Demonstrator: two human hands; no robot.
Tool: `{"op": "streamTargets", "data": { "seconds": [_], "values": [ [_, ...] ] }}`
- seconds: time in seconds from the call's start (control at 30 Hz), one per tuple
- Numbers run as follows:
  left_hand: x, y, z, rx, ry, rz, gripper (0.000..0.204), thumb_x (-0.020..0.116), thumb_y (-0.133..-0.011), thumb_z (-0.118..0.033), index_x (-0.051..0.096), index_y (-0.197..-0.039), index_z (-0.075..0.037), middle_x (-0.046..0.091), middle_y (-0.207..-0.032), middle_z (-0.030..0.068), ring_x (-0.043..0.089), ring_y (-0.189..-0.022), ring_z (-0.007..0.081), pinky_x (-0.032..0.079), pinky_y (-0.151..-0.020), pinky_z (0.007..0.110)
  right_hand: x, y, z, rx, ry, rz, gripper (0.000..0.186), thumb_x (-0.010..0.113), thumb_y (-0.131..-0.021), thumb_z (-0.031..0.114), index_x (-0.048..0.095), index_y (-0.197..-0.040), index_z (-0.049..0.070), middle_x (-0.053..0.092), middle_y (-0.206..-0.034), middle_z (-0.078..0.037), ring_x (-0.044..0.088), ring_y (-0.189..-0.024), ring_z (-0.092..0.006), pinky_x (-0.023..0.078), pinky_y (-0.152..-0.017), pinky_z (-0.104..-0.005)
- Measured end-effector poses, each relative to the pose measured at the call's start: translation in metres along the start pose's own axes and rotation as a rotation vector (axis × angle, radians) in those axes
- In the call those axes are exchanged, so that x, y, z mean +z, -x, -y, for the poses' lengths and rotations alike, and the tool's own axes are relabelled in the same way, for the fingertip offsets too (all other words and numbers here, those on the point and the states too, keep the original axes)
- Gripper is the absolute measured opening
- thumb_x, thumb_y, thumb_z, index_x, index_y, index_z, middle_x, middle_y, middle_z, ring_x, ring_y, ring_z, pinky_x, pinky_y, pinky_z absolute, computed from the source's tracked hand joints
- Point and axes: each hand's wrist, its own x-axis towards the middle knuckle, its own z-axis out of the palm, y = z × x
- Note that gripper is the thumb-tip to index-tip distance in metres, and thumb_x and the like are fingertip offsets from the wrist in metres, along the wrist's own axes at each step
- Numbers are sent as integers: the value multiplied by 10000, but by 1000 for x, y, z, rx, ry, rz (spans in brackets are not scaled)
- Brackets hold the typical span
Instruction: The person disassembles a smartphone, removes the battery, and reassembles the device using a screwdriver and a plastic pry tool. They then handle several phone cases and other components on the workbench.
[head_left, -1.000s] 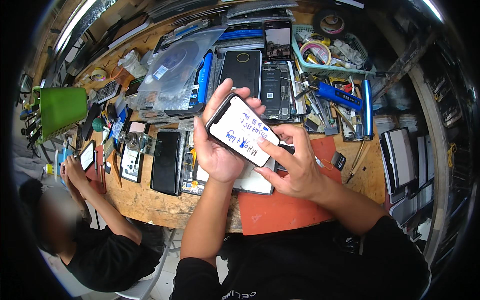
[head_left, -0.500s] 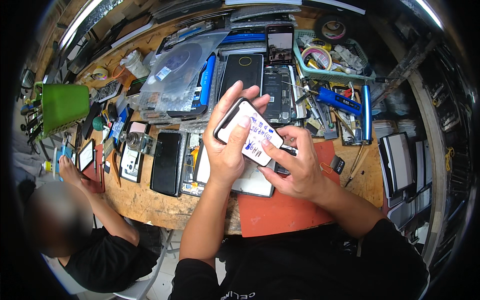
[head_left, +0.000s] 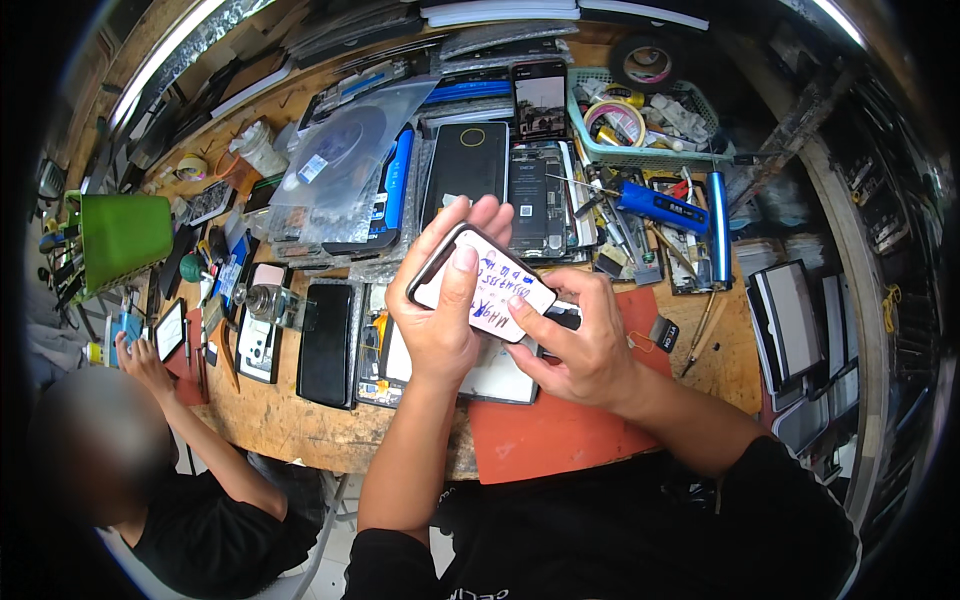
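Bridging both hands, the white-screened phone lies tilted.

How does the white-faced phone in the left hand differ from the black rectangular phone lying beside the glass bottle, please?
The white-faced phone bears handwriting; the black phone looks plain. The white-faced phone is held aslant in the left hand; the black phone lies flat. Both have rounded corners.

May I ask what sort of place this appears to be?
It looks like a phone repair workshop, judging by the black-edged, white-faced phone in the person's left hand, an opened dark rectangular phone showing its black battery, and a blue, thin-tipped handheld tool.
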Motion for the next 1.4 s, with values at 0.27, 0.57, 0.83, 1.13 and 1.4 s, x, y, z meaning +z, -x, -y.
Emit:
{"op": "streamTargets", "data": {
  "seconds": [0.27,0.57,0.83,1.13,1.4],
  "values": [
    [0,0,-2,-13,81,-60,440,668,-1051,-140,565,-1403,102,687,-1271,292,709,-1173,406,569,-1061,541,-1,0,4,-14,46,-19,655,928,-665,136,732,-1291,146,575,-1211,-178,591,-1044,-339,515,-862,-441],
    [0,1,-4,-38,82,-74,442,660,-1061,-186,573,-1384,103,691,-1257,298,726,-1138,406,596,-1020,531,-4,3,6,-23,42,-4,604,882,-729,155,721,-1307,88,557,-1240,-196,583,-1088,-355,493,-897,-464],
    [5,0,-1,-44,34,-83,462,676,-1042,-137,513,-1432,49,677,-1272,278,731,-1126,397,607,-1004,515,-7,0,10,-8,55,-4,617,884,-713,156,720,-1304,80,558,-1232,-197,586,-1058,-347,498,-867,-455],
    [1,-5,-2,-141,99,-95,462,708,-1017,-103,537,-1422,41,699,-1240,274,734,-1128,385,619,-992,493,-7,-1,10,23,20,-2,658,913,-674,157,720,-1301,104,572,-1203,-190,585,-1005,-340,496,-833,-442],
    [3,-5,-3,-139,70,-95,459,709,-1021,-114,553,-1420,51,698,-1252,277,734,-1130,383,623,-987,490,-4,-1,9,33,4,-13,664,934,-647,158,734,-1278,110,581,-1195,-188,585,-990,-330,504,-822,-427]
  ]
}}
